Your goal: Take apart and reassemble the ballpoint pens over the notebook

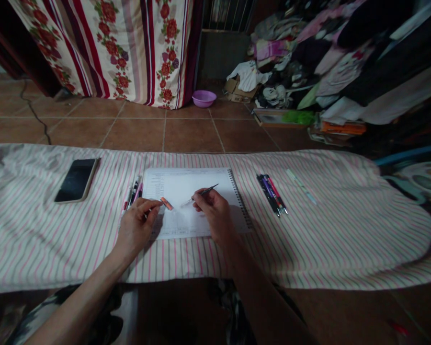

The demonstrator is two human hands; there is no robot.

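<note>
A white spiral notebook (187, 189) lies open on a striped cloth (345, 230) spread on the floor. My right hand (213, 213) pinches a dark pen (201, 194), its tip down on the page. My left hand (138, 225) rests on the page's left edge and pinches a small orange pen cap (167, 203). Several pens (133, 191) lie just left of the notebook. Another bunch of pens (272, 193) lies to its right, with a pale pen (301, 187) further right.
A black phone (76, 180) lies face up at the cloth's left. Beyond the cloth is brown tiled floor (190, 132), a floral curtain (129, 48), a purple bowl (204, 98) and a heap of clothes and boxes (309, 62) at the back right.
</note>
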